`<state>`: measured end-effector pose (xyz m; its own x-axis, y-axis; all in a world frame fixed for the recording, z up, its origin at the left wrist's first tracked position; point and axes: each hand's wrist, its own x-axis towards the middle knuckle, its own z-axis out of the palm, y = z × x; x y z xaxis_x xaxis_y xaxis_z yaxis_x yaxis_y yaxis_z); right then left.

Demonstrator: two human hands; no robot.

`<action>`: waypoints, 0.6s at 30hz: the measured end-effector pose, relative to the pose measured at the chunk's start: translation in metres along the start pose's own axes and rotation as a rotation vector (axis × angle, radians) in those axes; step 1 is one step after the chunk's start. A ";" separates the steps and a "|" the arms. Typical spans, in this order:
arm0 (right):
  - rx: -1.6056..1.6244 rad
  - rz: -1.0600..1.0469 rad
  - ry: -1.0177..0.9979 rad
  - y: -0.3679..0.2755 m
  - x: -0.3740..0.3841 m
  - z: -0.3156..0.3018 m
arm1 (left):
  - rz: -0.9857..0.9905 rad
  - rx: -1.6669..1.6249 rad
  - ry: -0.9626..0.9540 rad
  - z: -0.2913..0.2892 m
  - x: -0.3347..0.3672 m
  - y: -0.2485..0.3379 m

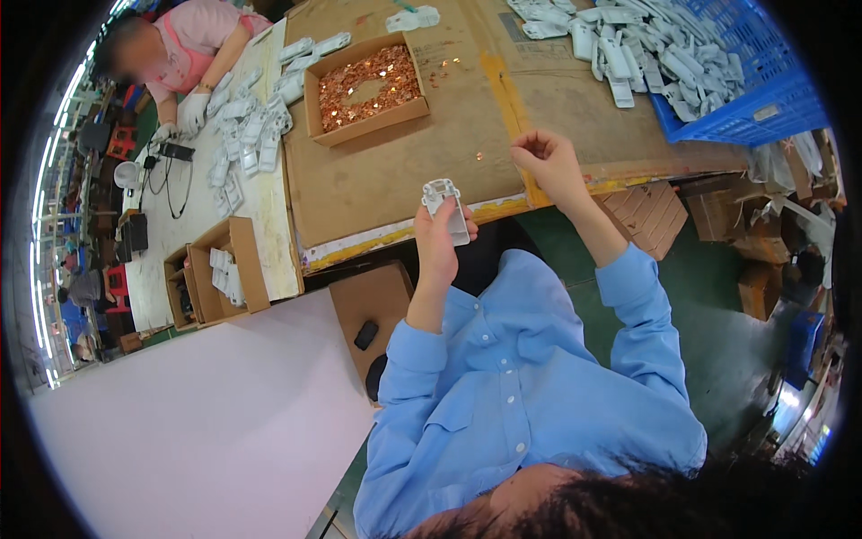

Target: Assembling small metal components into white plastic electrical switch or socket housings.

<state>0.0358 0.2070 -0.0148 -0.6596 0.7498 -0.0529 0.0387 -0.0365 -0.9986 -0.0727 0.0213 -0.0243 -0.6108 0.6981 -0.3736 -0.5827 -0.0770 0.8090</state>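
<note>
My left hand (435, 251) grips a white plastic housing (461, 234) near the table's front edge, its thumb pressed on the upper face. To the right, my right hand (555, 171) is raised above the cardboard-covered tabletop, apart from the housing. Its thumb and forefinger are pinched together; whatever they hold, if anything, is too small to make out. Beyond my hands sits an open cardboard box (375, 123) filled with small copper-coloured metal pieces (364, 90). One loose copper piece (479, 156) lies on the cardboard between my hands and that box.
A blue plastic crate (763, 121) stands at the far right, with many white housings (620, 63) heaped in and beside it. More housings (251, 130) lie at the left, near a gloved co-worker (202, 45). A divided cardboard box (247, 260) holds several housings.
</note>
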 end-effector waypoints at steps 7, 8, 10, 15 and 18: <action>0.080 0.025 -0.103 -0.022 -0.054 0.006 | -0.042 0.128 -0.045 0.019 -0.015 -0.016; 0.048 0.000 -0.126 -0.020 -0.059 0.007 | -0.032 0.183 -0.076 0.020 -0.016 -0.018; -0.014 -0.012 -0.130 -0.029 -0.068 0.007 | -0.006 0.229 -0.096 0.021 -0.017 -0.019; -0.113 -0.075 -0.106 -0.040 -0.079 0.010 | 0.041 0.305 -0.122 0.026 -0.023 -0.019; -0.101 -0.042 -0.112 -0.040 -0.081 0.013 | 0.026 0.264 -0.161 0.025 -0.025 -0.019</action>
<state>0.0779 0.1393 0.0298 -0.7417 0.6705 -0.0165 0.0807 0.0648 -0.9946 -0.0331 0.0230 -0.0197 -0.5186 0.8036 -0.2921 -0.3959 0.0771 0.9150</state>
